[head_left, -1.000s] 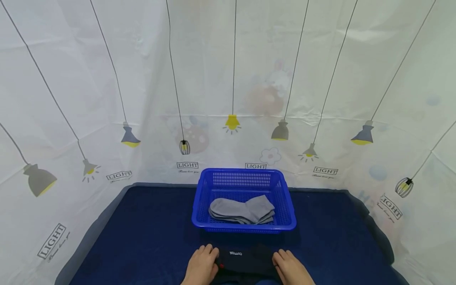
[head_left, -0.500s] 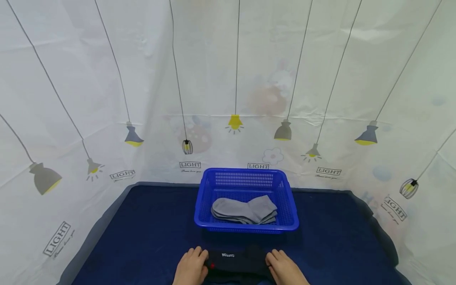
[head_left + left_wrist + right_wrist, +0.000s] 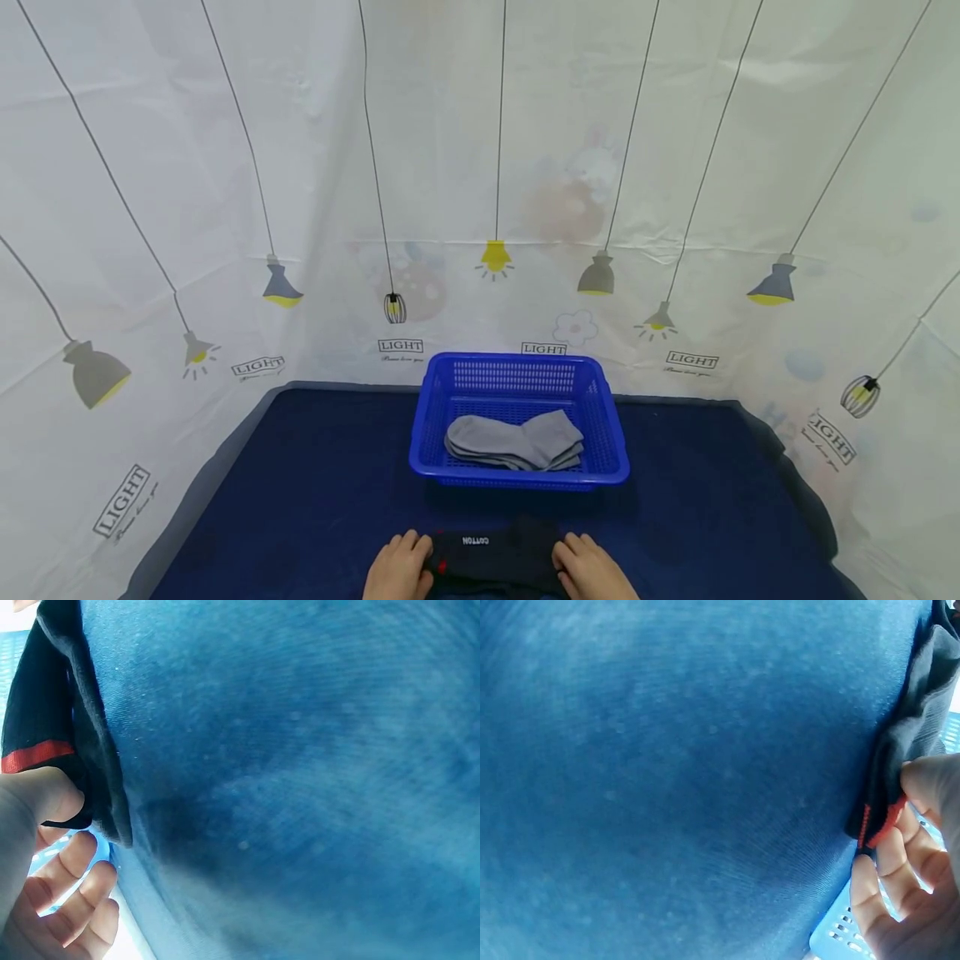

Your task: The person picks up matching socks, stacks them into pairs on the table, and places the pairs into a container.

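A dark sock [image 3: 491, 557] with white "COTTON" lettering lies stretched sideways between both hands in the head view, close to the lower edge. My left hand [image 3: 397, 568] pinches its cuff end; a red stripe shows there on the sock [image 3: 37, 712] in the left wrist view, under the thumb. At the other end, my right hand [image 3: 591, 570] pinches the toe. Red stitching appears on the sock [image 3: 900, 780] between thumb and fingers in the right wrist view. Another dark layer hangs along it in the left wrist view; whether it is a second sock, I cannot tell.
Just beyond the hands stands a blue perforated plastic basket [image 3: 519, 478]. Inside it lies a stack of grey socks [image 3: 510, 439]. A dark blue cloth [image 3: 322, 467] covers the table, and a white curtain [image 3: 450, 167] printed with lamps encloses the back and sides.
Both hands have shifted left and slightly toward the body, carrying the dark sock along. The basket and grey socks show only a slight shift from camera movement.
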Tool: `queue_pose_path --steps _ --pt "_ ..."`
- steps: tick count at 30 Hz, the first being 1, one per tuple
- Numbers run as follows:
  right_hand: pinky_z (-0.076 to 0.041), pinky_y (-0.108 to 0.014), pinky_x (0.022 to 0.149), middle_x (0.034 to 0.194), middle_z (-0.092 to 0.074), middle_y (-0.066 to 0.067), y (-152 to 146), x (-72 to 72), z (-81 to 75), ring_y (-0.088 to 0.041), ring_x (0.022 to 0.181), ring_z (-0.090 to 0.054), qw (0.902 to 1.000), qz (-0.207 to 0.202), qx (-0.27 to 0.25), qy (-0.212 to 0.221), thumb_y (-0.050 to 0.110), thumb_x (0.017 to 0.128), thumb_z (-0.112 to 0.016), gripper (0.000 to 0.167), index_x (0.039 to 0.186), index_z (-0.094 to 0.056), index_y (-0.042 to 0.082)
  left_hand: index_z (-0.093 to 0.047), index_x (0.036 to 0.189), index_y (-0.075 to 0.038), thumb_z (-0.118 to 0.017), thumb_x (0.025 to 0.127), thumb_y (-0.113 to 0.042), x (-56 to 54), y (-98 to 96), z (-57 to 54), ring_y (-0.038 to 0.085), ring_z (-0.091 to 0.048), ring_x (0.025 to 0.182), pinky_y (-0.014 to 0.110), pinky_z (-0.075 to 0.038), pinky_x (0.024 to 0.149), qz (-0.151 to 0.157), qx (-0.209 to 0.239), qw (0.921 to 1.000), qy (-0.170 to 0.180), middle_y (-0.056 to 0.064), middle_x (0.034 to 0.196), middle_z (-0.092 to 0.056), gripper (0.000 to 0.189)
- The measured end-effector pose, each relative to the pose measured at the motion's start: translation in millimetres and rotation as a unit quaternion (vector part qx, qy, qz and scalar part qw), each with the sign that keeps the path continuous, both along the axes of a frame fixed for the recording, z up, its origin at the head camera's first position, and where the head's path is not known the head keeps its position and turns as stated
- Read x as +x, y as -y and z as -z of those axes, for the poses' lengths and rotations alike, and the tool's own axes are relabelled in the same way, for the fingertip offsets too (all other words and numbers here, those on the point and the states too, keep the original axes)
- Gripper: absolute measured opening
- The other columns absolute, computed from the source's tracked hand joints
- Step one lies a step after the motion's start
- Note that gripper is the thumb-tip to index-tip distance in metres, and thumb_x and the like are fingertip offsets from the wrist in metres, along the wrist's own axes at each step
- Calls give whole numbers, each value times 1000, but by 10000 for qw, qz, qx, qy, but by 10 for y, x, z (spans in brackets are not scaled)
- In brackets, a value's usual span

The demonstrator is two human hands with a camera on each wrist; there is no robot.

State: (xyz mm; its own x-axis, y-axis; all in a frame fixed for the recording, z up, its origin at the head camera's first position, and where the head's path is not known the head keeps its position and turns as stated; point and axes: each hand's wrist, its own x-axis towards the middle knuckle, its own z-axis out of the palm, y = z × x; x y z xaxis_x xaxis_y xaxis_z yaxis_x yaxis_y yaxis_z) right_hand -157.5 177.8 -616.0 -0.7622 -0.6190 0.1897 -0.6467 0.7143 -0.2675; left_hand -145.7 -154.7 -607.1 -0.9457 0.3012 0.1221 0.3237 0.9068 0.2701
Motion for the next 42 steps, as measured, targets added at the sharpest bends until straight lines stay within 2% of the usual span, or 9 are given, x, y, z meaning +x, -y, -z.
queue_pose_path --steps 9,14,19,24,26,29,33,36,42 --pt "-32 -17 58 80 -46 10 -57 24 -20 1 67 -31 9988 -47 -157 -452 9 82 -78 23 87 -58 20 -57 82 -20 -79 73 -17 33 14 -81 10 -40 65 27 -35 58 54 -107 9993 -360 -7 76 -47 24" --pt "-32 -16 59 85 -48 9 -83 59 -32 2 69 -32 9986 -130 -270 -429 12 83 -77 21 92 -60 19 -62 89 -19 -83 73 -22 64 15 -167 10 -43 67 26 -37 58 254 -84 9975 -653 -7 82 -51 26" --pt "-32 -17 59 90 -52 7 -93 94 -29 1 72 -36 9993 -130 -284 -224 15 86 -76 19 98 -62 18 -66 94 -19 -83 76 -27 88 -20 -236 11 -46 72 25 -39 59 658 -49 9938 -897 -5 90 -55 26" --pt "-35 -21 60 95 -53 5 -79 112 -36 -3 75 -42 9989 97 -75 445 21 90 -72 16 103 -62 19 -66 89 -20 -84 71 -27 76 -79 -158 12 -49 73 24 -42 61 960 -9 9795 -1769 -6 88 -56 26" --pt "-36 -22 60 96 -54 5 -74 113 -34 -5 77 -43 9979 180 -6 619 23 91 -71 16 104 -62 19 -65 87 -20 -84 69 -25 63 -98 -112 11 -48 72 23 -42 60 1048 83 9750 -1957 -6 85 -56 26" --pt "-37 -23 61 96 -53 5 -73 119 -25 -6 78 -45 9976 221 7 649 24 91 -71 17 104 -62 19 -66 87 -19 -82 71 -23 63 -115 -64 9 -45 69 22 -41 61 1121 261 9793 -1662 -7 83 -55 23" --pt "-37 -23 61 96 -53 5 -90 130 -6 -8 79 -46 9981 202 24 582 25 90 -72 19 104 -62 18 -67 88 -17 -78 78 -23 88 -118 -44 6 -40 69 23 -42 63 919 407 9932 -589 -7 82 -53 16" --pt "-38 -24 62 96 -53 5 -93 134 5 -10 81 -47 9973 253 62 682 25 89 -73 20 105 -62 19 -67 89 -17 -77 79 -23 107 -111 -13 6 -40 70 24 -42 64 700 447 9964 -189 -6 83 -53 15" --pt "-39 -25 62 97 -53 6 -90 132 34 -11 83 -48 9973 351 87 645 27 90 -73 19 104 -62 20 -65 87 -17 -76 77 -21 117 -87 78 4 -37 68 23 -40 62 659 632 9956 -220 -8 80 -50 15"
